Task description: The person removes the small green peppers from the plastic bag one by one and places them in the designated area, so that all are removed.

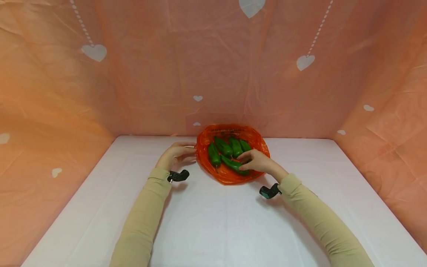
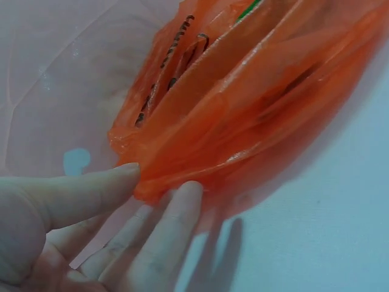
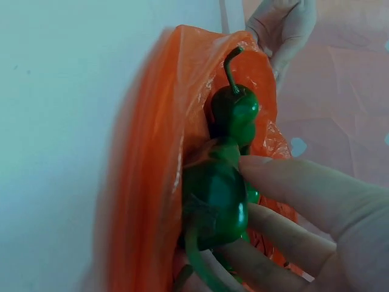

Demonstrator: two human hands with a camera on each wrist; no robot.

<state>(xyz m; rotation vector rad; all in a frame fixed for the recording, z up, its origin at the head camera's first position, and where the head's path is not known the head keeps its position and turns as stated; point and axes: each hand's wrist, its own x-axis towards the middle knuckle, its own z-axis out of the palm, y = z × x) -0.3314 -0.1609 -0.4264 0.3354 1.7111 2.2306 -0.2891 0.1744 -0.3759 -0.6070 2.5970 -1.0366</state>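
Observation:
An orange plastic bag (image 1: pixel 230 180) lies open near the back of the table, with several green peppers (image 1: pixel 223 147) inside. At its left edge, my left hand (image 1: pixel 178 151) pinches the gathered plastic; the left wrist view shows thumb and fingers at the bag's edge (image 2: pixel 182 152). My right hand (image 1: pixel 258 162) reaches over the bag's right side and grips one long green pepper (image 1: pixel 231 164). In the right wrist view the thumb lies on one side of this pepper (image 3: pixel 216 201) and the fingers lie under it. Another pepper (image 3: pixel 234 112) sits just beyond it.
A white table surface (image 1: pixel 213 226) extends in front of the bag. Orange cloth (image 1: pixel 220 74) with white hearts hangs close behind it and along both sides. Black wrist devices (image 1: pixel 178 175) sit on both wrists.

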